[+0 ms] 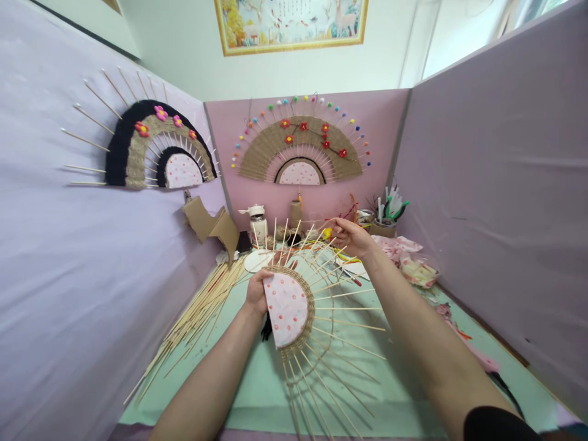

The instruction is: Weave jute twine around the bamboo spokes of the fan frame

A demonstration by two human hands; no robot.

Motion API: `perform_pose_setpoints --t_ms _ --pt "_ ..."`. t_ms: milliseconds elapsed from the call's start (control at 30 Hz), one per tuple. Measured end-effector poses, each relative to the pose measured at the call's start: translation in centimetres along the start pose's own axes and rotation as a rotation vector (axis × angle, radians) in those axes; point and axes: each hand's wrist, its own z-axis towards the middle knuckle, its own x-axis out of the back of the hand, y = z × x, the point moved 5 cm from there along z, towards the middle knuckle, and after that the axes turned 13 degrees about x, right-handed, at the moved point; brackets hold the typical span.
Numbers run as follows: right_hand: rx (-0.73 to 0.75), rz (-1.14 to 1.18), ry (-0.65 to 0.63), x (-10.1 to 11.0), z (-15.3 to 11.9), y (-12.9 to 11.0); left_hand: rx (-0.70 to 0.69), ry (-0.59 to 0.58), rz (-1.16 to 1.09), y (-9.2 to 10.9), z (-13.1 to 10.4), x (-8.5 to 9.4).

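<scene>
My left hand [260, 290] grips the straight edge of a half-round fan frame [288, 311], its thumb on the front and some fingers behind the sticks. White cloth with pink-red dots covers the frame's middle. A woven band of tan cord [310, 300] rims its curve, and thin wooden sticks [349, 309] fan outward from it. Up and to the right, my right hand [351, 237] pinches a thin tan cord [316, 221] that runs leftward to the upper sticks. A looser length of cord curves below the sticks. Something black, like a tassel [266, 327], hangs behind the frame.
Loose sticks [193, 324] lie at the left of the green tabletop [248, 380]. A white bottle [258, 225], a cord spool [296, 214] and a tool pot [384, 228] stand at the back. Finished fans [257, 153] hang on the partitions. Pink cloth [397, 246] lies right.
</scene>
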Motion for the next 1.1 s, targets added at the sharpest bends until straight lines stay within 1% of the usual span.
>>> perform_pose_setpoints --t_ms 167,367,500,600,733,833,1000,1100 --pt "-0.013 -0.001 0.018 0.3 -0.1 0.2 0.021 -0.032 0.019 -0.1 0.0 -0.2" --pt "-0.086 -0.022 0.075 2.0 -2.5 2.0 0.028 -0.043 -0.012 -0.1 0.2 0.4" --pt "-0.148 -0.059 0.099 2.7 -4.3 3.7 0.086 0.027 -0.015 -0.3 0.3 1.6" --pt "-0.199 -0.102 0.088 2.6 -5.4 4.7 0.075 0.050 -0.021 -0.1 0.3 1.9" --pt "-0.256 -0.169 0.040 2.3 -6.9 5.4 -0.010 0.010 -0.063 0.4 0.1 1.0" --pt "-0.310 -0.220 -0.036 1.9 -8.2 5.4 -0.077 -0.001 -0.088 0.9 -0.3 0.2" --pt "-0.453 -0.270 -0.247 0.9 -10.1 5.7 -0.089 -0.009 -0.091 1.3 -0.7 -0.3" --pt "-0.457 -0.274 -0.283 0.7 -10.2 5.7 -0.091 -0.020 -0.097 1.3 -0.7 -0.4"
